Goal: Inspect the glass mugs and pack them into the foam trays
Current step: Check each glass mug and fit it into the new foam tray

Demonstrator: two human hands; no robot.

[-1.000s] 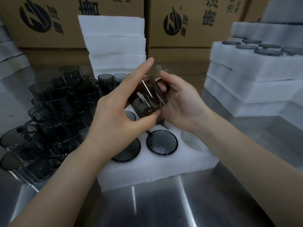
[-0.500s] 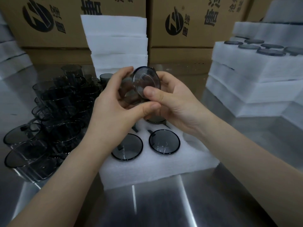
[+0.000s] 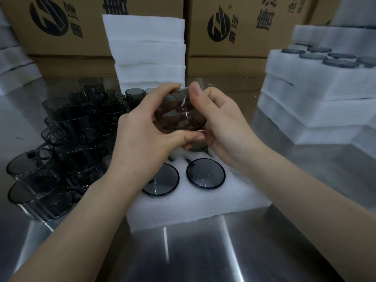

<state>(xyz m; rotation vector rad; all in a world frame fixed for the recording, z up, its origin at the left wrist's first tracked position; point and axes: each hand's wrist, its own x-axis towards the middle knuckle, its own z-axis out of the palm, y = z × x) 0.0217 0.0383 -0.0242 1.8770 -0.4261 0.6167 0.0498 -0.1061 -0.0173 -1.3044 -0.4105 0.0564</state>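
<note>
— Looking for the mug under inspection.

— Raised above the far half of the foam tray [image 3: 203, 204], tilted on its side: one smoky glass mug [image 3: 179, 117], grasped by both hands. Left hand [image 3: 142, 137] curled around the near wall, thumb beneath. Right hand [image 3: 221, 127] pinching the opposite end, thumb on top.

— Any danger from here?

— Probably a slip. Smooth, glossy, thin-walled glass, held mostly by fingertips, directly over two packed mugs [image 3: 206, 173] seated in round pockets at the tray's near side. If dropped, likely glass against glass, with chips or cracks. Also, just left of the tray, a crowd of loose mugs [image 3: 71, 129], stacked and touching, close beside the left forearm; easily knocked by a careless sweep.

— And textures?

— Tray: white, soft, matte, fibrous foam, rectangular, with circular cut-outs. Beneath the tray, a polished steel surface [image 3: 203, 251], hard and reflective. Behind the tray, flat foam sheets [image 3: 148, 53] stacked. Right of the tray, filled trays [image 3: 315, 88] piled up.
</note>
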